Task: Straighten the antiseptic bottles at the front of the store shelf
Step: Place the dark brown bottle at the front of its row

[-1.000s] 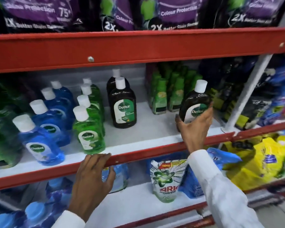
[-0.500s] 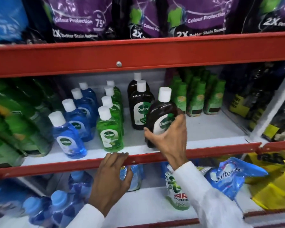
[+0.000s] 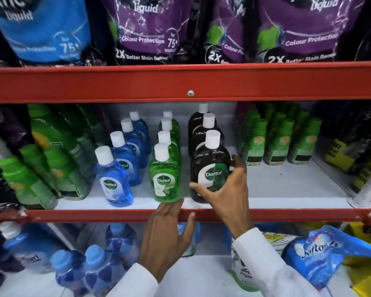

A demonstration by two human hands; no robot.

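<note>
Three rows of white-capped antiseptic bottles run back from the front of the middle shelf (image 3: 287, 200): blue, green and dark brown. My right hand (image 3: 225, 189) is wrapped around the front brown bottle (image 3: 210, 166), which stands upright at the head of its row, label facing me. My left hand (image 3: 169, 234) rests on the red shelf lip (image 3: 94, 215), its fingertips just below the front green bottle (image 3: 166, 179) and holding nothing. The front blue bottle (image 3: 113, 181) stands a little to the left, slightly tilted.
Green bottles (image 3: 276, 142) stand right of the brown row, leaning green pouches (image 3: 51, 163) left of the blue row. Purple and blue detergent pouches (image 3: 154, 28) fill the shelf above. Blue bottles (image 3: 94, 269) and a blue softener pouch (image 3: 321, 254) lie on the shelf below.
My right hand has carried the brown bottle from the right part of the shelf leftward and set it in front of the brown row. The view has shifted right to left; my left hand stays on the lip.
</note>
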